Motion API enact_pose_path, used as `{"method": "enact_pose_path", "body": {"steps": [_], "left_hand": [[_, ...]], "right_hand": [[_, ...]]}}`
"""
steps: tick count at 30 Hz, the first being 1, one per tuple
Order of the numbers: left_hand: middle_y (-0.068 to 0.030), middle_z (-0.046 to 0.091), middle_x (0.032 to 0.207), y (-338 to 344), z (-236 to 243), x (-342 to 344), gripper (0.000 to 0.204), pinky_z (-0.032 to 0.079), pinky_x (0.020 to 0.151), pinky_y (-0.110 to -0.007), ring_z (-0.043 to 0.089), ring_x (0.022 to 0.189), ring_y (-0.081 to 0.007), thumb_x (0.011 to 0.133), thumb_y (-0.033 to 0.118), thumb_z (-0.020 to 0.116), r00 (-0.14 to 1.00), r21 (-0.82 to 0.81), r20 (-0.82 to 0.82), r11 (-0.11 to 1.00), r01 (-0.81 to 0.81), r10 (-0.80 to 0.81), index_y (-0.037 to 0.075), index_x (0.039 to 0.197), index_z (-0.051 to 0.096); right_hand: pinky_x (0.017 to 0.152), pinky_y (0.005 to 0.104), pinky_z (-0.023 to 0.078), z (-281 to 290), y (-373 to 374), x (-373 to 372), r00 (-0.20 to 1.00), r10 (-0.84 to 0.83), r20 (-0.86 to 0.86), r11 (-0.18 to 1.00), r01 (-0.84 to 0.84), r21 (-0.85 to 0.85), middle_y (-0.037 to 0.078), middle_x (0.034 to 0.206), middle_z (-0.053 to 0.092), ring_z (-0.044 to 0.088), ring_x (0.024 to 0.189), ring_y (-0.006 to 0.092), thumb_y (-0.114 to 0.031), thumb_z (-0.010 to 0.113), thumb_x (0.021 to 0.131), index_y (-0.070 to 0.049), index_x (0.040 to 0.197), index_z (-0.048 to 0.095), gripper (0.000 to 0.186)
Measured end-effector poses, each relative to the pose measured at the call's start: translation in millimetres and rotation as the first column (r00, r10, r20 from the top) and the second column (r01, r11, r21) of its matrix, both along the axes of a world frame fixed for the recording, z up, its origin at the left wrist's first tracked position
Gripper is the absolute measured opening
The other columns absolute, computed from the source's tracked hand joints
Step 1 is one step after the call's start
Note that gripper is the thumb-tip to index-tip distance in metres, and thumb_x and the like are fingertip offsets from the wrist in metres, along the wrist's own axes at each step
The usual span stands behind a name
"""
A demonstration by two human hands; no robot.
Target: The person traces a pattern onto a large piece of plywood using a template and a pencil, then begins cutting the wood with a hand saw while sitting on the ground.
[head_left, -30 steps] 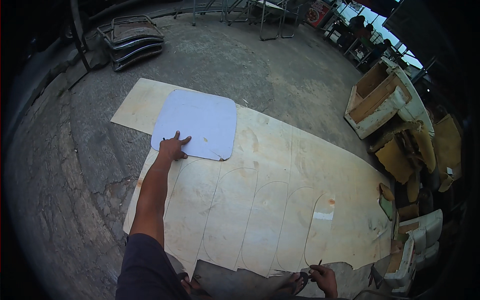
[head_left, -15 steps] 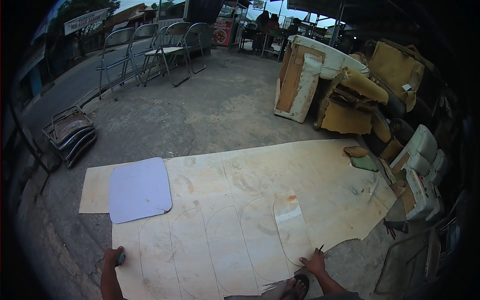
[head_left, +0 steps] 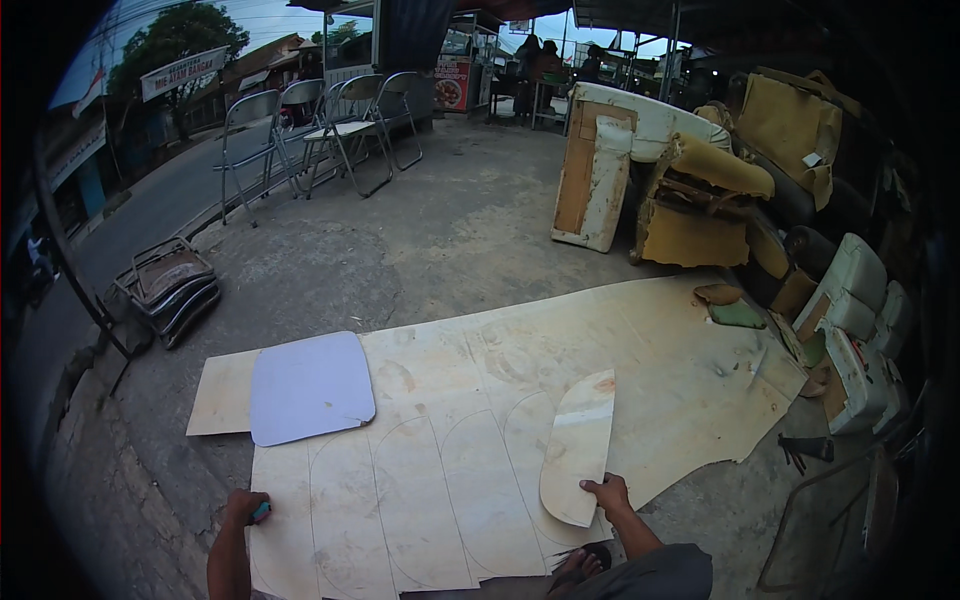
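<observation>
A large pale sheet [head_left: 440, 345] of thin board lies on the ground, with several round-ended outlines drawn side by side on it. My right hand [head_left: 610, 493] pinches the lower right edge of a loose pale board piece [head_left: 578, 450] with rounded corners, tilted above the sheet. At the sheet's left edge, my left hand [head_left: 245, 507] is closed round a small teal object [head_left: 261, 512]; its kind is mostly hidden by the fingers. A lavender rounded-square panel [head_left: 312, 388] rests on the sheet's left part. My sandalled foot [head_left: 582, 566] is by the near edge.
Metal folding chairs [head_left: 350, 125] stand at the back left, and folded frames [head_left: 170, 290] lie nearer. Worn white and yellow seat parts [head_left: 700, 195] are piled at the right. Dark tools [head_left: 803, 450] lie beside the sheet. People [head_left: 540, 60] are at the far back.
The round-ended piece lay flat on the sheet; now my right hand has lifted and tilted it. My left hand stays at the sheet's left edge. The whole view has shifted slightly.
</observation>
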State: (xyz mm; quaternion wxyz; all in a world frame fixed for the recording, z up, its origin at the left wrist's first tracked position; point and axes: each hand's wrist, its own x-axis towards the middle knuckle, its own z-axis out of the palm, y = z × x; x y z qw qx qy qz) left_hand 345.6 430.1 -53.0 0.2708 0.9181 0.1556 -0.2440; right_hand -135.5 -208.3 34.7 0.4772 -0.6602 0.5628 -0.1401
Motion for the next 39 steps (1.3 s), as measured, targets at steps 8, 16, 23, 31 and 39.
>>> {"method": "enact_pose_path", "body": {"steps": [8,16,23,31,39], "left_hand": [[-0.0140,0.071,0.079,21,18,-17,0.023,0.054,0.047,-0.040,0.068,0.059,-0.0233,0.084,0.023,0.078,0.990,-0.380,-0.121,0.918,-0.115,0.074,0.001,0.080,0.073],[-0.0101,0.067,0.069,52,-7,-33,0.032,0.047,0.045,-0.040,0.063,0.052,-0.0232,0.092,0.035,0.071,0.939,-0.386,-0.267,0.917,0.102,-0.217,0.004,0.084,0.072],[-0.0101,0.064,0.066,49,-17,-90,0.032,0.044,0.042,-0.038,0.060,0.048,-0.0236,0.092,0.033,0.070,0.918,-0.461,-0.296,0.881,0.104,-0.264,0.004,0.081,0.069],[-0.0091,0.063,0.065,52,36,-108,0.031,0.042,0.039,-0.039,0.058,0.045,-0.0221,0.094,0.031,0.071,0.960,-0.541,-0.237,0.841,0.000,-0.152,0.004,0.079,0.067],[-0.0107,0.066,0.070,49,56,-136,0.039,0.048,0.048,-0.039,0.061,0.052,-0.0218,0.086,0.040,0.078,0.960,-0.226,-0.135,0.951,0.211,-0.245,0.001,0.084,0.074]], "right_hand": [[0.076,0.0320,0.053,162,63,-5,0.908,-0.060,0.416,0.970,0.151,-0.189,0.013,0.097,0.072,0.067,0.081,0.0187,-0.017,0.072,0.093,0.005,0.109,0.067,0.027],[0.079,0.0307,0.048,160,198,-54,0.880,-0.142,0.453,0.907,0.299,-0.296,0.009,0.092,0.068,0.060,0.084,0.0150,-0.017,0.070,0.093,0.004,0.106,0.068,0.025],[0.070,0.0299,0.044,190,204,-59,0.930,-0.128,0.345,0.870,0.272,-0.411,0.001,0.079,0.060,0.050,0.074,0.0101,-0.019,0.068,0.096,0.001,0.088,0.063,0.023],[0.074,0.0288,0.045,232,178,-11,0.859,0.097,0.503,0.880,0.162,-0.446,0.002,0.083,0.062,0.052,0.078,0.0103,-0.023,0.068,0.098,0.003,0.101,0.068,0.026],[0.076,0.0267,0.046,149,119,2,0.838,0.128,0.531,0.957,0.036,-0.289,0.005,0.087,0.067,0.056,0.080,0.0109,-0.021,0.067,0.098,0.004,0.101,0.070,0.025]]}}
